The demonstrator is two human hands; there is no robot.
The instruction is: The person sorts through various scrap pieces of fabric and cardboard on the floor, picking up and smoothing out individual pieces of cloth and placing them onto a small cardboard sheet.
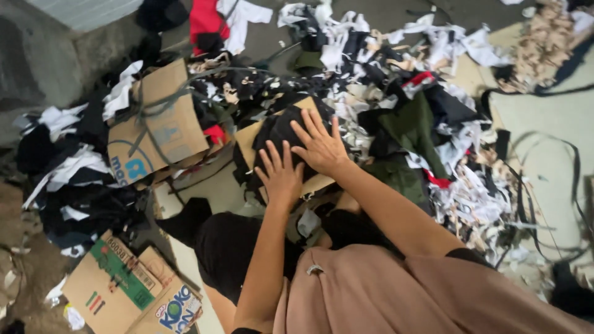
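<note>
Both hands were laid flat, fingers spread, nothing gripped: left hand (281, 175) and right hand (322, 147) pressed side by side on black fabric (278, 131) spread over a cardboard sheet (247, 141) in front of the knees. The piece seemed only partly smoothed; the large heap of mixed scraps (396, 93) beyond looked unsorted. A flattened carton (164, 127) was seen to the left, a printed box (124, 287) lower left, loose straps (544, 179) strewn right, crowding the floor
</note>
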